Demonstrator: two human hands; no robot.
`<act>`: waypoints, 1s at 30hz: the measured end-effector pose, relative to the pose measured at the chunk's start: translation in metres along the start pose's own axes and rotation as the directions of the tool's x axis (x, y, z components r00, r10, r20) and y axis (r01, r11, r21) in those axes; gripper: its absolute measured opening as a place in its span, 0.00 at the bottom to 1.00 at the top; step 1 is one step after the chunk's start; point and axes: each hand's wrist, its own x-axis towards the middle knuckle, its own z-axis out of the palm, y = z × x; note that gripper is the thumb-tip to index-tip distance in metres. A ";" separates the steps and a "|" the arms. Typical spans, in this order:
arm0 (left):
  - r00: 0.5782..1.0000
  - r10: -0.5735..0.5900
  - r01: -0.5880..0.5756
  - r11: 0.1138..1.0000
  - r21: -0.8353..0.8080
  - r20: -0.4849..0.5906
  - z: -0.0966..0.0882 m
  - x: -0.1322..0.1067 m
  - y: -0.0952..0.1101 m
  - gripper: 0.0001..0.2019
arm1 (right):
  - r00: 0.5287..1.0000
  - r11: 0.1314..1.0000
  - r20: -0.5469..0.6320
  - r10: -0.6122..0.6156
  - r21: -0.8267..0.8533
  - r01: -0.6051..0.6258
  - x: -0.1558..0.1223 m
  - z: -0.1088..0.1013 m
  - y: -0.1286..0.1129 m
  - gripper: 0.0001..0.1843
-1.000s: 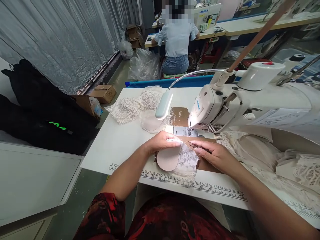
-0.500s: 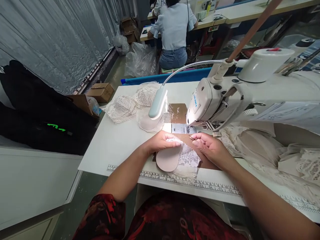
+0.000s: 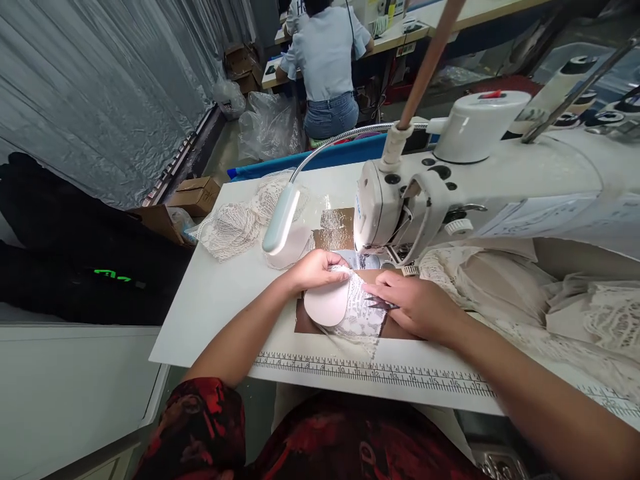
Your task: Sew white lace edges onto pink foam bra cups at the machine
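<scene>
We are in a sewing workshop with grey plastic sheeting (image 3: 100,87) hung along the left wall and, beyond our bench, another person (image 3: 325,60) seated with their back to us at a further bench. In front of us lies a white sewing table (image 3: 220,300) with a printed ruler (image 3: 370,375) along its near edge. A white industrial sewing machine (image 3: 480,180) fills the right half of the table, its head just beyond our hands, and a gooseneck lamp (image 3: 280,220) bends down to the left of it. A heap of cream lace pieces (image 3: 550,300) lies under and beside the machine arm at the right, and a smaller pile of lace cups (image 3: 240,220) sits at the far left of the table. Near the table's front, on a brown plate (image 3: 400,331) set into the surface, rests the work: a pale foam bra cup (image 3: 327,305) with white lace (image 3: 363,313) laid against its right side. Our left hand (image 3: 315,268) curls over the cup's upper edge, fingers bent and pressing on it. Our right hand (image 3: 415,303) lies flat, fingers nearly straight, holding down the lace, with a small dark pointed tool (image 3: 380,303) tucked beneath the fingers
</scene>
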 end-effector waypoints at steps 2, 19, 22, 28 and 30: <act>1.000 0.003 -0.004 0.998 0.063 0.013 -0.002 0.008 0.001 0.15 | 1.000 0.995 0.004 0.008 -0.100 -0.008 0.000 0.005 0.001 0.23; 0.920 0.392 -0.261 0.551 0.793 0.031 0.043 -0.034 0.026 0.15 | 0.994 0.975 -0.010 0.112 -0.190 -0.112 0.002 0.015 -0.003 0.23; 0.902 0.425 -0.309 0.510 0.803 0.076 0.040 -0.029 0.017 0.17 | 0.992 0.976 -0.007 0.129 -0.179 -0.128 0.003 0.014 -0.006 0.24; 0.870 0.483 -0.382 0.527 0.759 0.103 0.028 -0.023 0.010 0.18 | 0.986 0.972 -0.018 0.164 -0.168 -0.165 0.002 0.015 -0.008 0.21; 0.858 0.498 -0.412 0.529 0.742 0.122 0.024 -0.020 0.008 0.18 | 0.986 0.971 -0.027 0.166 -0.167 -0.169 0.002 0.016 -0.008 0.20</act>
